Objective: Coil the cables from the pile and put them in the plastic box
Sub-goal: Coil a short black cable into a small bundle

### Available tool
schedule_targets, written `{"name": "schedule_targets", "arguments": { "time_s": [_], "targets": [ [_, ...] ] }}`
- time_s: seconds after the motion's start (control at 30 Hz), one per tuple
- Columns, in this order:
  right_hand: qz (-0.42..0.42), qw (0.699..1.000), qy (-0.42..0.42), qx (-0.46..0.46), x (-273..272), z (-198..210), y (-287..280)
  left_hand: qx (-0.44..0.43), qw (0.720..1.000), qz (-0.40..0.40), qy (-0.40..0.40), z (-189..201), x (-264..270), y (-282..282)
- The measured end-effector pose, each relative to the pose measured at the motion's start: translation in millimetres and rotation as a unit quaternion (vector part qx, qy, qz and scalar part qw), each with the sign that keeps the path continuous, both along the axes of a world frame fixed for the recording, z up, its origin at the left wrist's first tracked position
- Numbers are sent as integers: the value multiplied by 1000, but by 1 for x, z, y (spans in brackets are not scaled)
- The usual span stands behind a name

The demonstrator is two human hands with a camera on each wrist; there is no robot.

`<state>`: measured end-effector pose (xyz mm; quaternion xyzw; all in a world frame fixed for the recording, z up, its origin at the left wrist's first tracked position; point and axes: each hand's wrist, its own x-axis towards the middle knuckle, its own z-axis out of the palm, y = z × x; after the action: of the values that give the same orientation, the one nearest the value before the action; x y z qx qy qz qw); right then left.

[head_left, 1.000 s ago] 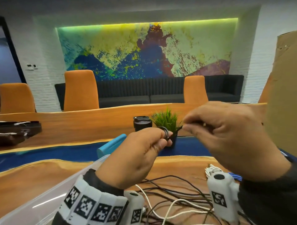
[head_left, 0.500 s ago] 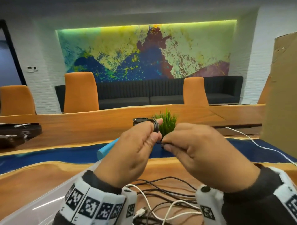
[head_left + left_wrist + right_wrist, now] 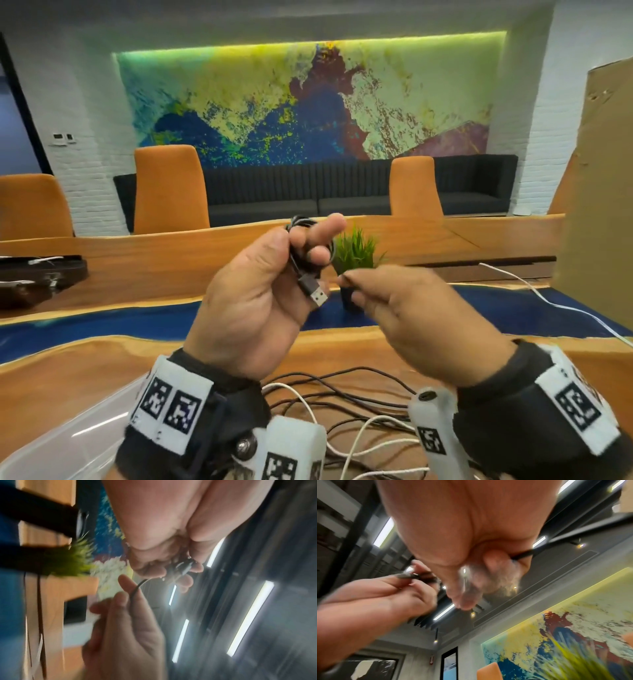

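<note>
The table (image 3: pixel 102 363) carries the work: the pile (image 3: pixel 342 407) of loose black and white cables lies on it directly below your wrists, within reach for the next pick. The box (image 3: pixel 68 442) sits at your lower left, only its clear rim showing, so a finished coil probably needs just a short drop.

Your left hand (image 3: pixel 260 301) is raised, palm toward you, fingers curled round the coil (image 3: pixel 305 246). This keeps the black loops from springing open; the plug (image 3: pixel 313 291) hangs free below them.

Your right hand (image 3: pixel 411 318) pinches the cable's tail (image 3: pixel 137 588) between thumb and fingertips, just beside the coil, placed to feed the last turn.
</note>
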<state>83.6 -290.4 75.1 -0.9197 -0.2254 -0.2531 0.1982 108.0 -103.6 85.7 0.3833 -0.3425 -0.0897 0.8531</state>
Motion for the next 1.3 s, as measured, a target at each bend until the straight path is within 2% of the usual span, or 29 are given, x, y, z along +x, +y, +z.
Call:
{"name": "schedule_targets", "arguments": {
  "time_s": [0.03,0.07,0.1,0.13,0.17,0.2,0.27,0.33,0.43,0.47,0.53,0.63,0.83,1.0,1.17,1.3],
  "targets": [
    [12,999,24,-46,-6,2,8,57,993,88,-57,-2,3,3],
    [21,995,34,-88,-11,4,15,168,953,202,-153,-5,7,5],
    [26,992,30,-119,-16,7,19,288,875,294,-255,-8,10,8],
    [28,991,14,-132,-20,10,19,385,792,340,-331,-12,13,10],
    [25,991,-13,-128,-22,14,16,440,744,352,-360,-15,15,11],
    [14,993,-39,-112,-22,17,10,455,742,341,-354,-15,15,11],
    [-6,994,-86,-62,-18,20,-6,463,777,285,-319,-14,14,9],
    [-10,991,-131,-10,-13,18,-15,441,841,199,-242,-15,11,5],
    [6,987,-146,66,-5,14,-15,339,931,91,-102,-16,3,-2],
    [19,987,-138,84,-4,14,-16,300,950,60,-63,-16,2,-4],
    [65,987,-101,104,-4,15,-17,245,969,28,-12,-16,2,-7],
    [132,985,-51,103,-6,15,-16,231,972,32,3,-16,0,-11],
    [76,984,-141,80,1,9,-12,185,976,100,62,-17,-5,-27],
    [74,977,-102,171,3,6,-8,138,984,59,92,-15,-4,-25],
    [75,971,-90,208,0,7,-7,191,979,69,12,-16,-1,-16],
    [73,971,-81,212,3,4,-5,307,934,153,-98,-9,-2,-5]
  ]
}}
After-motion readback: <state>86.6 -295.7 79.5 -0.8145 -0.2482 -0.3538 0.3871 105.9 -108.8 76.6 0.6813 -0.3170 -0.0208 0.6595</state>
